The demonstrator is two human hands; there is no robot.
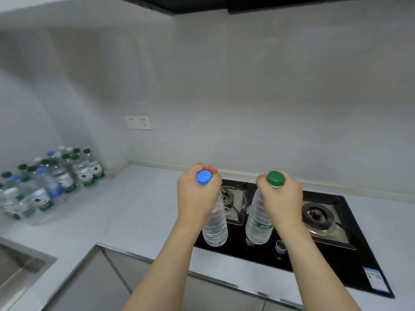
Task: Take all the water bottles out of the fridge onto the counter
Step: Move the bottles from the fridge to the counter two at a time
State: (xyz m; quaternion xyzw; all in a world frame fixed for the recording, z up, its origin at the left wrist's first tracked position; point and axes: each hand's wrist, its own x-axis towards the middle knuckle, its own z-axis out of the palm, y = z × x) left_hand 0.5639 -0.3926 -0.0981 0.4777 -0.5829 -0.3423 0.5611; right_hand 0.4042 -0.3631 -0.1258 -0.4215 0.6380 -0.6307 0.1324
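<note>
My left hand [197, 196] grips the neck of a clear water bottle with a blue cap [215, 227], held upright in the air over the left side of the black stove. A second clear bottle, green-capped with a green label [258, 223], hangs by its neck from my right hand [281, 198]. Several more water bottles [49, 182] with green and blue caps stand grouped on the pale counter [125, 212] at the far left, against the wall. The fridge is out of view.
A black glass gas stove [292, 259] with two burners sits in the counter below my hands. A steel sink [20, 265] is at the lower left. A wall socket [138, 122] is on the back wall. A range hood hangs overhead.
</note>
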